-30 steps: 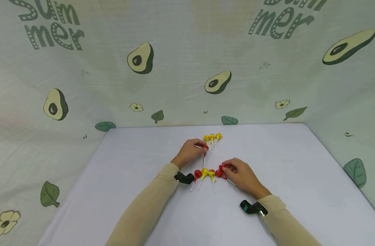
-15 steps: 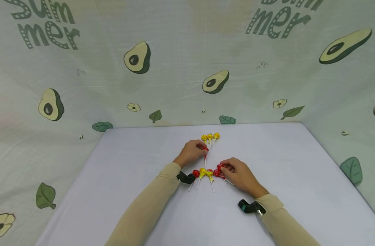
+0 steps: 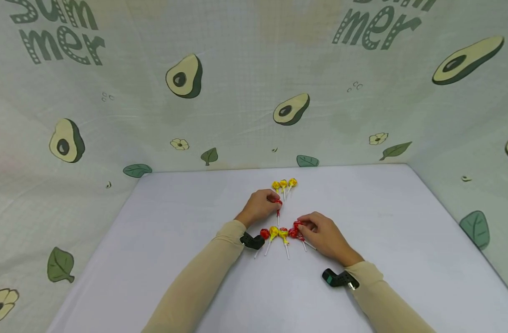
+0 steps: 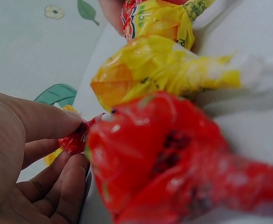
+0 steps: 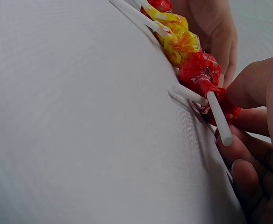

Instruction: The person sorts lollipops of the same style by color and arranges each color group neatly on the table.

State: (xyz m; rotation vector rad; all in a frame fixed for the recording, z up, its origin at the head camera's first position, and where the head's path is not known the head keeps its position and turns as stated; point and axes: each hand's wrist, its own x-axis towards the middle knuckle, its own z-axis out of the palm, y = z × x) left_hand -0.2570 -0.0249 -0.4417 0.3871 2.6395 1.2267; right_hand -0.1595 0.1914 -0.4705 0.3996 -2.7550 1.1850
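Note:
Between its thumb and fingers, my left hand (image 3: 259, 204) pinches the wrapped head of a red lollipop (image 3: 278, 202), its stick pointing toward me. My right hand (image 3: 323, 232) pinches another red lollipop (image 5: 229, 109) at the right end of a row. That row holds a red lollipop (image 3: 265, 234) by my left wrist, a yellow lollipop (image 3: 273, 231), a second yellow one, and a red lollipop (image 5: 198, 69) touching the held one. In the left wrist view, the row's near red lollipop (image 4: 155, 149) looms large beside my left hand (image 4: 33, 144); its stick is out of frame.
Farther back, three yellow lollipops (image 3: 284, 184) lie close together on the white table (image 3: 353, 194). Behind the table's far edge hangs a printed cloth (image 3: 237, 129) with avocados and leaves. Black wrist devices (image 3: 340, 279) sit on both forearms.
My left hand and its red lollipop have shifted slightly toward me and to the right. The right hand keeps its pinch in the same place. The head view has turned a little.

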